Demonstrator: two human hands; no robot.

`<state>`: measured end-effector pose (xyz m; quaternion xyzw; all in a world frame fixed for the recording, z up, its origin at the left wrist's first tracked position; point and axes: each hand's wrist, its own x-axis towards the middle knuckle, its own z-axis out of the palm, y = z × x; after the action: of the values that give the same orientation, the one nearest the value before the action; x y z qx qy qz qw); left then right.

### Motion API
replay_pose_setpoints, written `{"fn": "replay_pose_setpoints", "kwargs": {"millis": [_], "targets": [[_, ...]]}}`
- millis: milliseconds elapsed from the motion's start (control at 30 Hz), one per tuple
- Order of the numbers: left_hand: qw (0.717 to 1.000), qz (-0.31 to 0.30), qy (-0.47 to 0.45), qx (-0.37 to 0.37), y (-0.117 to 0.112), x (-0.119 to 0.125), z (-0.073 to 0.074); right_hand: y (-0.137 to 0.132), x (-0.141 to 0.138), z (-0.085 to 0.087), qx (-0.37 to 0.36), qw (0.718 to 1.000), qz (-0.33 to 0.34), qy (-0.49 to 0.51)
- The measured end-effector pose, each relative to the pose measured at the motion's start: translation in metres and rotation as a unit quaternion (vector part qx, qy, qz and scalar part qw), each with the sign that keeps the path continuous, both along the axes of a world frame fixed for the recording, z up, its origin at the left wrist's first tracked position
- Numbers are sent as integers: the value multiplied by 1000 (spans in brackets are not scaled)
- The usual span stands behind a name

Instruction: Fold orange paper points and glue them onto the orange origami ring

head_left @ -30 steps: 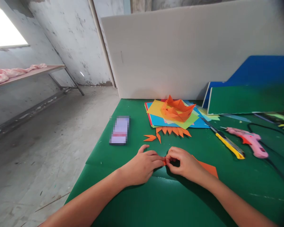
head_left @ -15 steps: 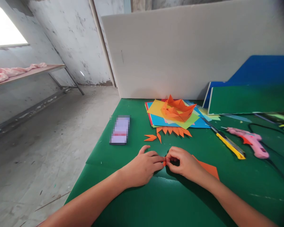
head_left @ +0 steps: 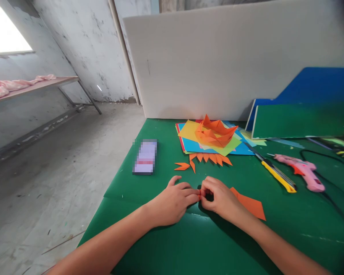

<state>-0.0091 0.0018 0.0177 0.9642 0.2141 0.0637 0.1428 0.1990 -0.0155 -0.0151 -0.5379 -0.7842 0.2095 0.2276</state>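
Note:
A small folded piece of orange paper [head_left: 200,194] lies low over the green table, mostly hidden by my fingertips. My left hand [head_left: 173,200] holds its left side, with the front fingers together on it and the outer finger lifted away. From the right, my right hand [head_left: 220,196] pinches the same piece between thumb and forefinger. Flat orange paper [head_left: 250,206] sticks out beyond my right wrist. Ahead of the hands is a row of several pointed orange folded pieces [head_left: 210,157], with a separate forked one [head_left: 182,166] at its left.
Behind the row, an orange folded-paper ring [head_left: 216,131] rests on stacked coloured paper [head_left: 186,139]. A phone with a blurred screen [head_left: 145,156] lies left. At right are a yellow utility knife [head_left: 279,175] and a pink glue gun [head_left: 301,168] with its cord. A white board [head_left: 203,65] stands behind.
My right hand has shifted very slightly left, and its fingertips cover more of the small orange piece. My left hand stays almost still.

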Motion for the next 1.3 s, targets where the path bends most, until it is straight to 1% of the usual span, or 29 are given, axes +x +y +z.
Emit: {"fn": "replay_pose_setpoints", "kwargs": {"millis": [333,567,733,967,1133,1300], "targets": [[1000,-6,7,1,0,0,1,1,0,-1,-14,1000,-9,18],[1000,-10,16,21,-1,2,1,2,1,-3,-22,999,-11,28],[999,-10,20,27,-2,2,1,2,2,-1,-32,998,-5,45],[999,-5,31,40,-5,3,1,2,6,2,-63,995,5,76],[998,3,37,46,-6,4,2,4,13,4,-108,988,23,105],[998,-8,25,51,-7,3,3,3,14,8,-133,984,17,113]]}}
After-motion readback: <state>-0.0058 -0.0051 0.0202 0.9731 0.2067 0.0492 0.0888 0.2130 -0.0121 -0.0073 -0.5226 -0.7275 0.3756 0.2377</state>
